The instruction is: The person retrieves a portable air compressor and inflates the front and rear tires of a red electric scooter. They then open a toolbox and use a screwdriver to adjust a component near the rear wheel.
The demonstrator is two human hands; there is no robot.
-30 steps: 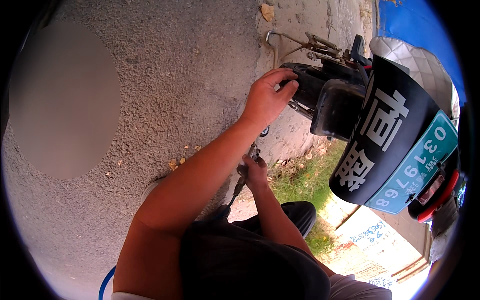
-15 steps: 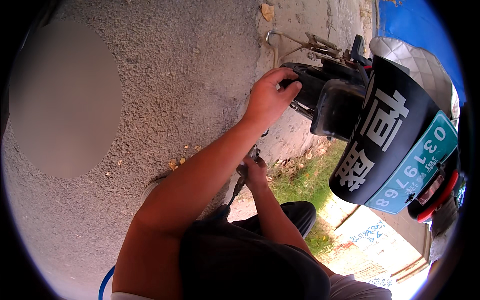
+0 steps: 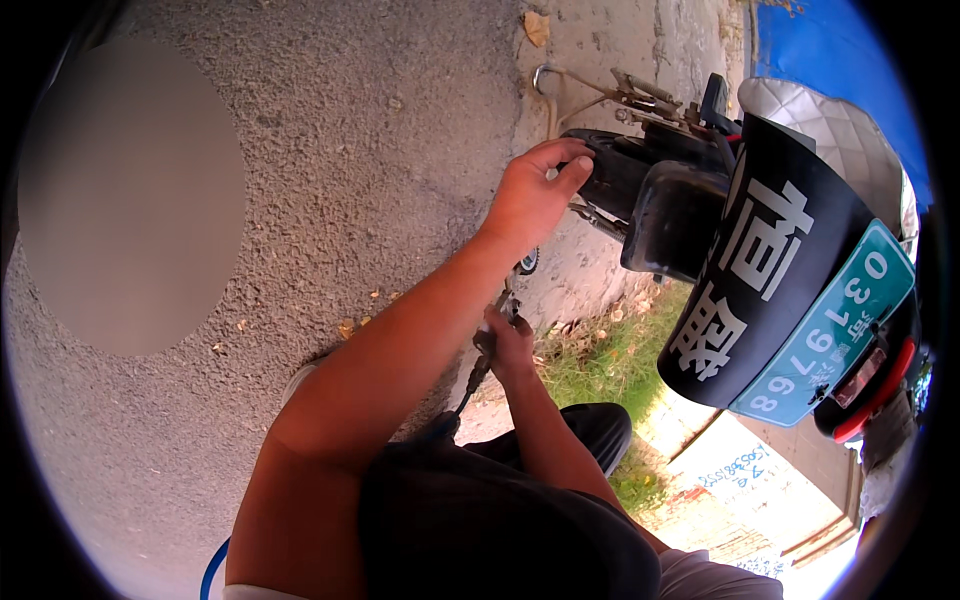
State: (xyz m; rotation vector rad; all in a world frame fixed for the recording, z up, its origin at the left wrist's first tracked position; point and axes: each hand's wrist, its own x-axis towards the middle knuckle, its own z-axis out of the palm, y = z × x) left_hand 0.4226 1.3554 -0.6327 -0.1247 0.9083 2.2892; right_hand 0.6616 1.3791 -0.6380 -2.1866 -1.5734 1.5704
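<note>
My left hand [image 3: 540, 192] is at the black rear tyre [image 3: 605, 160] of a two-wheeler, its thumb and fingers curled at the tyre; whatever sits between them is too small to make out. Below it, my right hand [image 3: 508, 340] grips a metal air inflator [image 3: 486, 355] with a dark hose. A round gauge [image 3: 528, 262] shows just below my left wrist, partly hidden by that forearm. The black mudguard [image 3: 660, 220] stands right of the tyre, beside a large black rear panel [image 3: 750, 240] with white lettering and a teal plate [image 3: 820, 330].
A metal stand [image 3: 560, 90] lies above the tyre on cracked concrete. Rough asphalt [image 3: 350, 120] spans the left, with a blue hose [image 3: 213, 565] at the lower edge. Grass [image 3: 610, 340] grows below the vehicle, beside a pale wall. A blue surface [image 3: 820, 40] fills the upper right.
My left hand has shifted slightly down and left over the last half second, and more of the gauge shows under its wrist. My right hand holds the inflator in much the same place.
</note>
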